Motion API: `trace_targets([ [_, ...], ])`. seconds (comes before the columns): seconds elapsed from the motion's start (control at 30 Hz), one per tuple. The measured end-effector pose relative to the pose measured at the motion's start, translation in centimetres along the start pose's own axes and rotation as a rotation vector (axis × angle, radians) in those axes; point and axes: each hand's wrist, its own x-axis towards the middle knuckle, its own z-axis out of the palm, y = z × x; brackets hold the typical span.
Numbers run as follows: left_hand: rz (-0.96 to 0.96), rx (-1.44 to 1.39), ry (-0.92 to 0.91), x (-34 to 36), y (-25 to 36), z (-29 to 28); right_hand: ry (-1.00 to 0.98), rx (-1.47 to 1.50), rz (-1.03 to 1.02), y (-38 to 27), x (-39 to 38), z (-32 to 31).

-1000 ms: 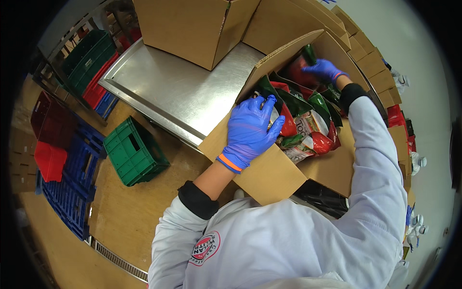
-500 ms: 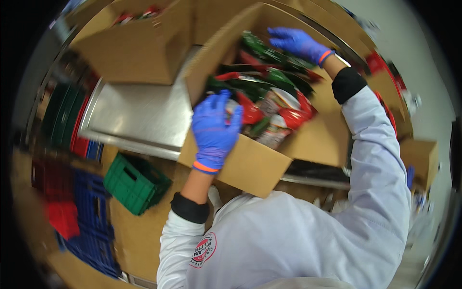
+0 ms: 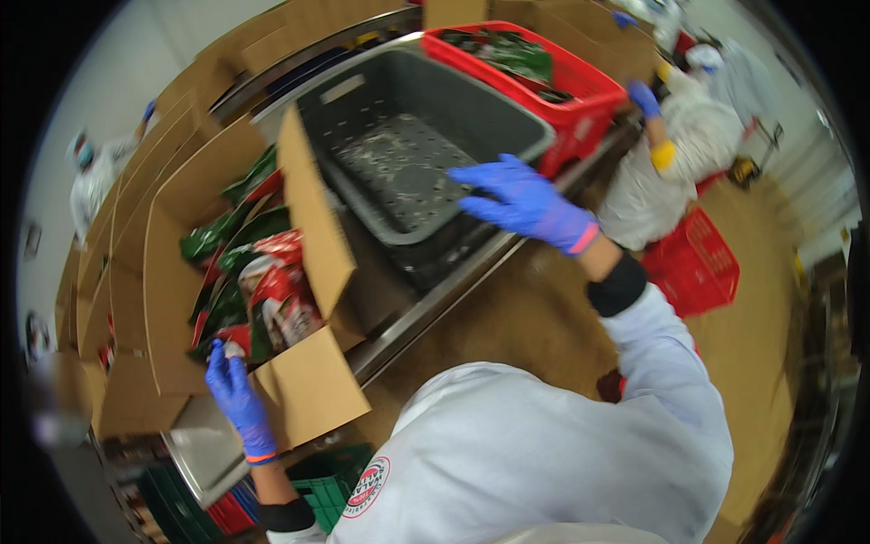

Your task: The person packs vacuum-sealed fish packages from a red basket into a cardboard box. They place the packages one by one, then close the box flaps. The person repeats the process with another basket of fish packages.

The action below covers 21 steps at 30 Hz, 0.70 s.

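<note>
One open brown cardboard box (image 3: 190, 299) stands at 9 o'clock of the picture, and inside it lie many glossy red and green snack bags (image 3: 263, 272); I cannot count them exactly because they overlap. One empty grey plastic tub (image 3: 408, 154) sits at 12 o'clock on the steel table (image 3: 408, 313), just beside the box flap. Behind the tub, at 1 o'clock, one red plastic crate (image 3: 562, 77) holds green bags. A second red crate (image 3: 693, 263) stands on the floor at 3 o'clock, and one green plastic crate (image 3: 317, 490) shows at 6 o'clock under the table edge.

The person wears two blue gloves. The left hand (image 3: 237, 399), at 8 o'clock, reaches up into the near corner of the cardboard box; its fingers are closed narrowly around the lower edge of one bag there. The right hand (image 3: 526, 204) is stretched forward at 1 o'clock, palm down, with the fingers spread wide; they lie over the near rim of the grey tub and hold nothing.

Two other persons are in view: one in white clothes (image 3: 95, 177) at 10 o'clock, and one with a blue glove (image 3: 643, 98) at 2 o'clock beside the red crate.
</note>
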Motion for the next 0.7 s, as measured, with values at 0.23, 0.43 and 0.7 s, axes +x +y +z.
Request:
trace_targets([
  [0.23, 0.479, 0.047, -0.298, 7.7, 15.7, 6.0, 0.346, -0.194, 0.104, 0.3, 0.1, 7.2],
  [0.43, 0.852, 0.256, -0.461, 11.6, 22.2, 13.6, 0.479, -0.113, 0.151, 1.7, -6.0, 2.8],
  [0.7, 0.638, 0.337, -0.964, 26.1, 15.9, 27.4, 0.629, 0.091, 0.725, 0.8, -24.7, -5.6],
])
